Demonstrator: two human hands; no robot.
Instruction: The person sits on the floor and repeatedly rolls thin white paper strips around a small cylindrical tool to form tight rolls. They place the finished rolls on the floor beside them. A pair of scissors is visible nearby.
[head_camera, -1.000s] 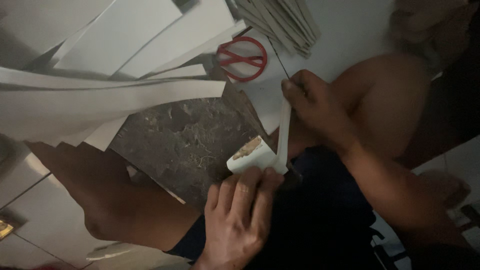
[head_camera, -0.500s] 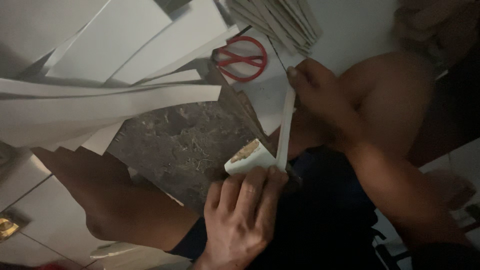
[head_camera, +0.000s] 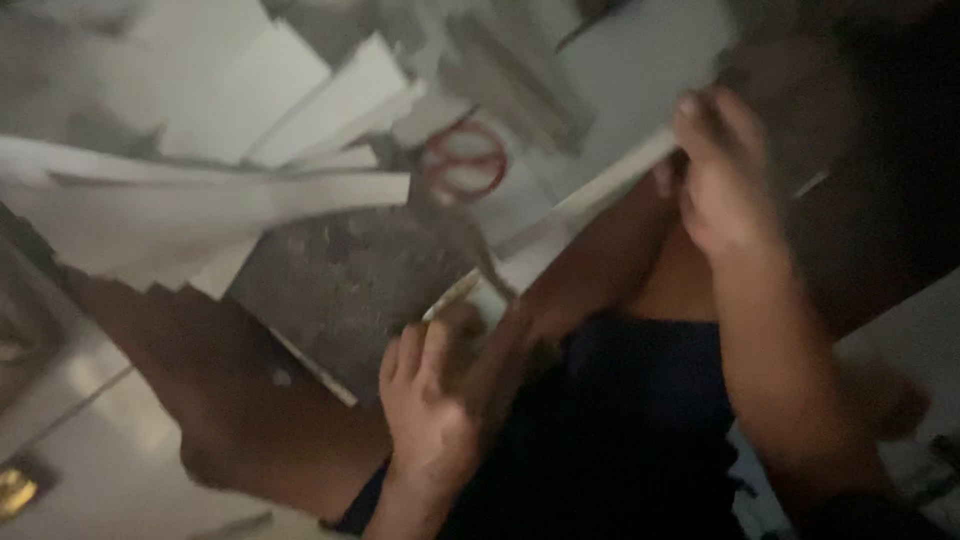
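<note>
Right hand (head_camera: 722, 170) raised, left hand (head_camera: 428, 400) low, both gripping a paper strip (head_camera: 590, 190).

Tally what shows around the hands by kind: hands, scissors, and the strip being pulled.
Hands: 2, the left hand and the right hand
Red-handled scissors: 1
Pale strip stretched between the hands: 1
Loose white paper strips: several, too blurred to count
Total of countable things: 4
</note>
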